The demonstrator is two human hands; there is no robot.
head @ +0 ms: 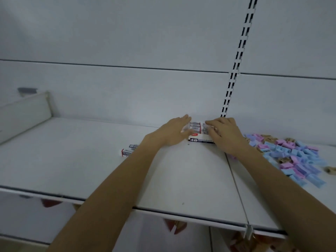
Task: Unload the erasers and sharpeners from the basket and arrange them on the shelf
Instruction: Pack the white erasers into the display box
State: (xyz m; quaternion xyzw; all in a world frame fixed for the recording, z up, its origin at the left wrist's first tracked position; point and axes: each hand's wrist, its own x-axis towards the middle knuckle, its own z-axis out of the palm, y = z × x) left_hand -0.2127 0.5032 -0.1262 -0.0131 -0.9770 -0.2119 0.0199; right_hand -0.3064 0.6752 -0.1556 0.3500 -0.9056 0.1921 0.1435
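Flanking stacked erasers (195, 127) at back wall, left hand (174, 131), right hand (224, 132)

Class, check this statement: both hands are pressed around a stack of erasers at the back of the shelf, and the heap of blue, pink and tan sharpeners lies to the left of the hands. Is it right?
Not quite. In the head view the heap of sharpeners lies to the right of the hands, not the left. The rest holds: the left hand and right hand press around the stack of erasers at the back of the shelf.
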